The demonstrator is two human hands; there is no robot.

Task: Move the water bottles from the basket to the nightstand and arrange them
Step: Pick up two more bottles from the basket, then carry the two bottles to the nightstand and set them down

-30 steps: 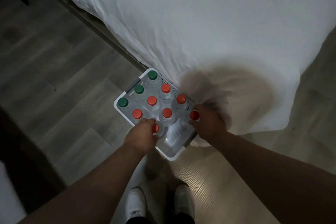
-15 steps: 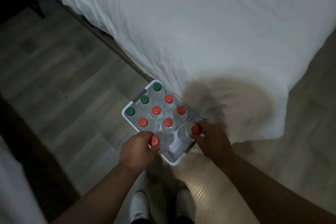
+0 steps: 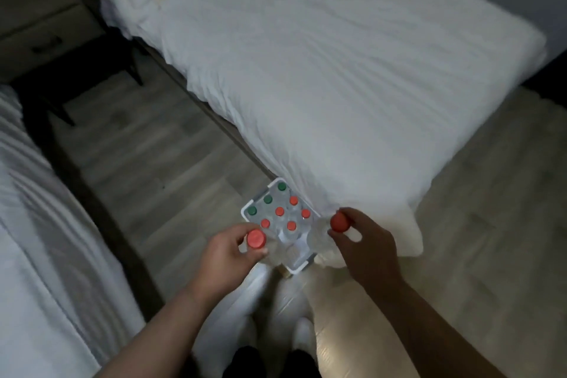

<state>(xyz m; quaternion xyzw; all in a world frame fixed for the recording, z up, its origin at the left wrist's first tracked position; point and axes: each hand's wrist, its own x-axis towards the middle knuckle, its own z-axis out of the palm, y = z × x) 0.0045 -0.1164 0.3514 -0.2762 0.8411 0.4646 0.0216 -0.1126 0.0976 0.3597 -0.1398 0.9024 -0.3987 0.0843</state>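
- The left hand [image 3: 228,250] is bare. The arm behind it is bare too, all the way to the bottom edge.
- The right hand [image 3: 365,247] is bare, and so is the long arm behind it.
- Below the hands, between the two arms, are two white shoes, the left shoe [image 3: 233,322] and the right shoe [image 3: 302,328]. They look blurry.
- Dark trouser legs [image 3: 245,360] meet the shoes at the very bottom, lower than both hands.
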